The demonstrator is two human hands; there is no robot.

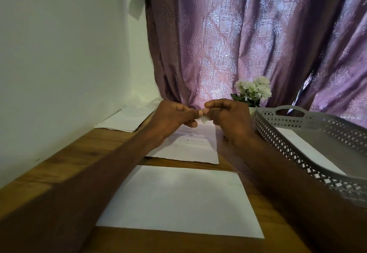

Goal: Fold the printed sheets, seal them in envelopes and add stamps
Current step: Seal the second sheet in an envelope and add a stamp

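Left hand (174, 116) and right hand (228, 117) meet above the printed sheet (190, 145), fingertips pinching a small pale item (204, 119), too small and blurred to identify, while their forearms hide the sheet's sides; the blank envelope (178, 199) lies nearest on the table (59, 165).

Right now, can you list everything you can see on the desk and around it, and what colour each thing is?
envelope: one, white, nearest on the table.
printed sheet: one, white with dark text, beyond the envelope, below the hands.
paper stack: one pile, white, far left by the wall.
tray: one, grey, perforated, at right; white paper inside.
flowers: one bunch, white with green leaves, at the back.
curtain: one, purple, patterned, behind.
wall: white, left.
small item: one, pale, too small to identify, pinched between both hands.
left hand; right hand: raised, fingertips meeting.
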